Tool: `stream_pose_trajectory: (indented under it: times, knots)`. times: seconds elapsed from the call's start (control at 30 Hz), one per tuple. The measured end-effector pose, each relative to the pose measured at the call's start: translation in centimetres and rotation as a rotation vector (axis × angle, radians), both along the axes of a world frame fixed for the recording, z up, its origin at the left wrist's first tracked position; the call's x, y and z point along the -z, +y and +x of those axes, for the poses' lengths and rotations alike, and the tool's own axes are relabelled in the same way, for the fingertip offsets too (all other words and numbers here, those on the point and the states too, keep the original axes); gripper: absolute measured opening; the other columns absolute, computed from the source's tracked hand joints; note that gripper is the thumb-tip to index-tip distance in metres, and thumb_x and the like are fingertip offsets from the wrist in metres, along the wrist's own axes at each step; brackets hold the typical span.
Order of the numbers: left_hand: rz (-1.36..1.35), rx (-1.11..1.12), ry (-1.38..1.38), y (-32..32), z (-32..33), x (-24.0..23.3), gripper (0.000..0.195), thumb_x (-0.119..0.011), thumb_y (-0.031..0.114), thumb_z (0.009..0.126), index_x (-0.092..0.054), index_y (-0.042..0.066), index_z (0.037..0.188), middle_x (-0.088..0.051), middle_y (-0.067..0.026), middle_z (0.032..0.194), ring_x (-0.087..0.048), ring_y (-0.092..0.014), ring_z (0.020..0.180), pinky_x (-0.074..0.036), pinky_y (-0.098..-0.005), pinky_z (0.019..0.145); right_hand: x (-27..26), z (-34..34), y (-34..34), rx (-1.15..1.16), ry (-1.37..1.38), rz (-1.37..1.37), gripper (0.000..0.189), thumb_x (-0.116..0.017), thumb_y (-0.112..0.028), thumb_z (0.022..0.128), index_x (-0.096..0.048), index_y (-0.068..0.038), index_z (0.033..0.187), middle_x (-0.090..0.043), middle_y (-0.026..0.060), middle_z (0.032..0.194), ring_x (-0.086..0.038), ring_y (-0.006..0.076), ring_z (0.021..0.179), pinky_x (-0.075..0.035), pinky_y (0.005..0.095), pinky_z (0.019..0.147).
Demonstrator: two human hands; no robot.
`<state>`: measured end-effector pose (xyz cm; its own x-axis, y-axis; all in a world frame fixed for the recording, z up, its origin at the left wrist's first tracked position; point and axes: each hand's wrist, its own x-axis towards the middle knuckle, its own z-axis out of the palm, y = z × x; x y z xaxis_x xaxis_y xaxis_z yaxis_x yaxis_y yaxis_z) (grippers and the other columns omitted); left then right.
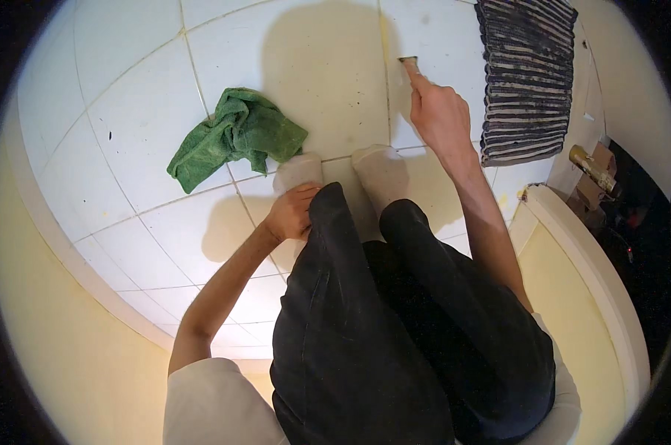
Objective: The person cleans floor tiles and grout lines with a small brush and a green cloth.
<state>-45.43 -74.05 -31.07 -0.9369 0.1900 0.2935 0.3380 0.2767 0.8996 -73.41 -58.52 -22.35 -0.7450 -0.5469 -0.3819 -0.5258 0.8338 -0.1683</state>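
Observation:
My right hand (441,114) reaches forward over the white floor tiles with its index finger stretched out. Its other fingers are curled. At that fingertip is a small, flat, dark-edged tool (408,59), touching the tile near a grout line; its exact kind is unclear and the hand hides most of it. My left hand (293,214) is bent in beside my left knee, above the sock, its fingers partly hidden by the dark trouser leg. A crumpled green cloth (241,133) lies on the tiles ahead of my left foot, apart from both hands.
A dark and white striped woven mat (527,83) lies at the right. Small dark specks dot the tiles (335,83). At the lower right a pale curved wall edge (591,261) borders a dark area holding a yellowish cylinder (594,169) and cardboard pieces. A pale wall (51,289) curves along the left.

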Motion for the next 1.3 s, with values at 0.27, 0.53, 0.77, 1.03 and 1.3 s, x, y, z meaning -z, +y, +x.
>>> stream_pose_trajectory:
  times: [0.27, 0.53, 0.77, 1.03, 1.3]
  knots:
    - [-0.003, 0.009, 0.010, 0.1, 0.1, 0.3, 0.037, -0.068, 0.024, 0.063, -0.066, 0.000, 0.091, -0.067, -0.0156, 0.096, -0.065, -0.035, 0.097, -0.051, -0.0477, 0.097, 0.8, 0.3, 0.1, -0.025, -0.023, -0.106, 0.045, -0.050, -0.010, 0.091, -0.056, -0.012, 0.136, -0.068, 0.0225, 0.077, -0.066, 0.0405, 0.069, -0.052, 0.0518, 0.066]
    - [0.007, 0.010, 0.015, 0.0, 0.2, 0.6, 0.037, -0.068, 0.024, 0.062, -0.066, 0.000, 0.091, -0.067, -0.0165, 0.096, -0.065, -0.036, 0.096, -0.051, -0.0483, 0.097, -0.4, 0.4, -1.6, 0.015, -0.066, 0.071, 0.048, -0.051, -0.011, 0.090, -0.054, -0.012, 0.138, -0.067, 0.0261, 0.076, -0.066, 0.0442, 0.071, -0.053, 0.0529, 0.070]
    - [0.006, 0.009, -0.013, 0.0, -0.2, 0.0, 0.034, -0.068, 0.022, 0.064, -0.066, -0.001, 0.089, -0.067, -0.0169, 0.096, -0.065, -0.036, 0.096, -0.051, -0.0473, 0.097, -0.2, 0.4, -1.9, 0.005, -0.071, 0.084, 0.046, -0.050, -0.010, 0.090, -0.056, -0.010, 0.136, -0.067, 0.0266, 0.076, -0.067, 0.0445, 0.072, -0.055, 0.0526, 0.070]
    - [0.007, 0.000, -0.022, 0.1, 0.2, 0.3, 0.035, -0.068, 0.020, 0.066, -0.066, -0.003, 0.093, -0.067, -0.0182, 0.100, -0.065, -0.036, 0.099, -0.051, -0.0473, 0.096, -0.9, -0.2, -2.3, -0.035, -0.079, 0.027, 0.041, -0.049, -0.010, 0.090, -0.063, -0.007, 0.129, -0.067, 0.0272, 0.079, -0.066, 0.0443, 0.072, -0.054, 0.0518, 0.070]
    - [-0.006, 0.009, -0.006, -0.2, 0.1, 0.1, 0.036, -0.068, 0.019, 0.066, -0.066, -0.002, 0.094, -0.067, -0.0185, 0.100, -0.064, -0.037, 0.098, -0.051, -0.0473, 0.096, 0.3, -0.8, -2.2, -0.061, -0.083, 0.038, 0.039, -0.049, -0.008, 0.089, -0.064, -0.005, 0.125, -0.067, 0.0267, 0.081, -0.067, 0.0436, 0.075, -0.054, 0.0510, 0.071]
